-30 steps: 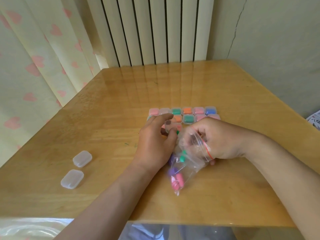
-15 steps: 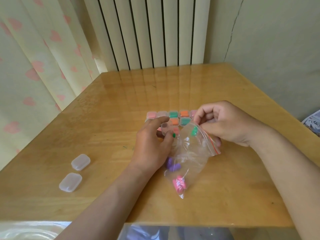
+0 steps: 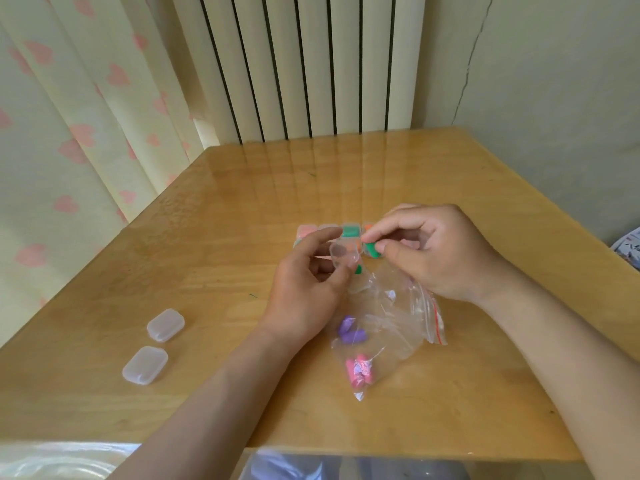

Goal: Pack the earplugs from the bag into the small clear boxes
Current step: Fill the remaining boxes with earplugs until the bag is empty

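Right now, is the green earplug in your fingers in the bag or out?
Out. The right hand pinches the green earplug clear of the bag, with no plastic around it.

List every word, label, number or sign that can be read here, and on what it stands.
None can be read.
The printed item at the picture's right border carries dark marks, too small and blurred to read.
The bag, the clear boxes and the earplugs show no writing.
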Demonstrator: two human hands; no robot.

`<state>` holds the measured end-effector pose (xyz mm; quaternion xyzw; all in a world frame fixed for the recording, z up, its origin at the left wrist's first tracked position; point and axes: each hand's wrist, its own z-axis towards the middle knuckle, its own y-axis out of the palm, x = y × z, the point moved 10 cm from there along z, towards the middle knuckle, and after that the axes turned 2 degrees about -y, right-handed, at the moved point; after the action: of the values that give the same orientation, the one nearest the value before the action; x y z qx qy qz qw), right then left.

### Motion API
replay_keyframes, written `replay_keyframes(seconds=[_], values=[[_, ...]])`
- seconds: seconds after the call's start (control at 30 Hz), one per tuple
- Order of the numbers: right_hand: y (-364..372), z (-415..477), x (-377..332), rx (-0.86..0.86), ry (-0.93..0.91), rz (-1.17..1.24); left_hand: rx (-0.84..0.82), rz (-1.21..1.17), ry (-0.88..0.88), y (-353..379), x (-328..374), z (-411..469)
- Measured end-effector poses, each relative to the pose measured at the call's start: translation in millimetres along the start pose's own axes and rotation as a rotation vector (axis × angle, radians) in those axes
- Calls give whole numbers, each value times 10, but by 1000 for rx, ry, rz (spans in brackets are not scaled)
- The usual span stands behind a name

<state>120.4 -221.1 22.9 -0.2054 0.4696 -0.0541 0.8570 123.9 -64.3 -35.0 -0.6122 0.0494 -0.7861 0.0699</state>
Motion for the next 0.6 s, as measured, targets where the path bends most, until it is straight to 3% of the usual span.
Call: replay_keyframes(seconds=[0.2, 0.6], values=[[154, -23, -5, -77, -18, -97, -62, -194, -84, -4, -66, 23], [237, -29, -82, -27, -89, -174, -60, -469, -197, -32, -185, 77]])
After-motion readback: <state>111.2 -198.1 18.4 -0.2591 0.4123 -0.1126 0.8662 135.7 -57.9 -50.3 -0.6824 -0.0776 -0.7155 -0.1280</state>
